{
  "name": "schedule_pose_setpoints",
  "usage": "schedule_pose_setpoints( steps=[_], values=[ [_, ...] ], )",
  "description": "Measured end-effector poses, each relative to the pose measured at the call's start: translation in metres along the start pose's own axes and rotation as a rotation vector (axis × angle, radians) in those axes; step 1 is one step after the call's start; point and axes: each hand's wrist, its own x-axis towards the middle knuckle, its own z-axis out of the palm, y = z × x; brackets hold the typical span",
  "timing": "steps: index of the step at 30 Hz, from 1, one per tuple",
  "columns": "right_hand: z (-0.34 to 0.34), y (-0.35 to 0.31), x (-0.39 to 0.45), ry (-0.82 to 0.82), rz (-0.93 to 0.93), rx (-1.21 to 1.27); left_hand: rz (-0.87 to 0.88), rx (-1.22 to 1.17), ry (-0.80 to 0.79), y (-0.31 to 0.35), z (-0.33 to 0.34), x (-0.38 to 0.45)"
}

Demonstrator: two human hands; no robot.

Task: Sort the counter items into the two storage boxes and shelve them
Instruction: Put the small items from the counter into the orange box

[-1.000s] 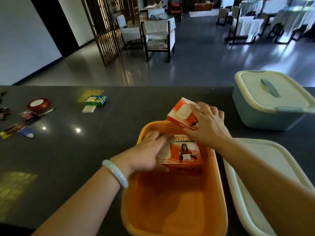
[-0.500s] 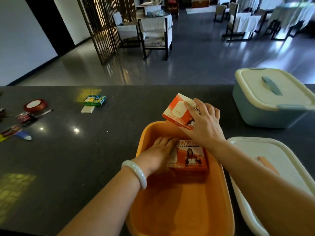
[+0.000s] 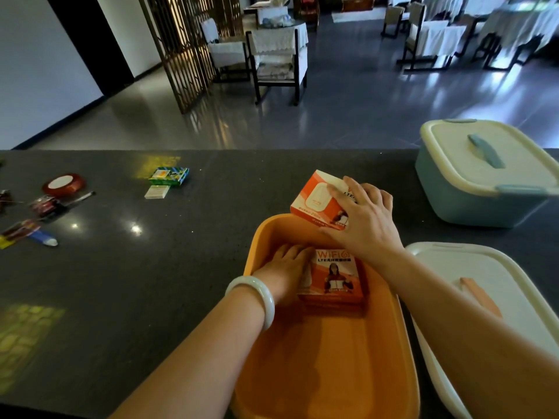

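An open orange storage box (image 3: pixel 348 367) stands on the dark counter in front of me. A WiFi router carton (image 3: pixel 335 275) lies flat inside it at the far end. My left hand (image 3: pixel 284 267) is down in the box and holds that carton by its left side. My right hand (image 3: pixel 363 219) grips a second orange-and-white carton (image 3: pixel 314 198) above the box's far rim, tilted. To the right lies the box's cream lid (image 3: pixel 499 285). A blue storage box (image 3: pixel 484 189) with its lid on stands at the far right.
Small items lie on the counter's left part: a green card pack (image 3: pixel 170 175), a white pad (image 3: pixel 156 192), a red tape roll (image 3: pixel 63 183), a pen (image 3: pixel 79 197) and coloured packets (image 3: pixel 21 232). Beyond the counter are a floor, chairs and tables.
My left hand has lowered the WiFi carton from near the rim down to the box's bottom. My right hand has kept the second carton above the far rim.
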Motion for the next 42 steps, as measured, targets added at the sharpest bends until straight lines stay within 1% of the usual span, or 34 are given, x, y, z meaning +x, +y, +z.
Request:
schedule_pose_setpoints(
  steps=[11, 17, 23, 42],
  values=[
    [0.001, 0.001, 0.000, 0.002, 0.007, 0.003, 0.031, 0.045, 0.034, -0.002, 0.005, 0.006],
    [0.002, 0.001, 0.001, 0.003, 0.014, 0.007, 0.055, 0.156, 0.081, 0.007, 0.000, 0.001],
    [0.002, 0.001, 0.001, 0.002, 0.016, 0.006, 0.006, 0.135, 0.073, 0.018, 0.004, -0.002],
    [0.005, 0.001, 0.002, 0.013, 0.025, -0.007, -0.009, 0.150, 0.054, 0.020, 0.003, -0.006]
  ],
)
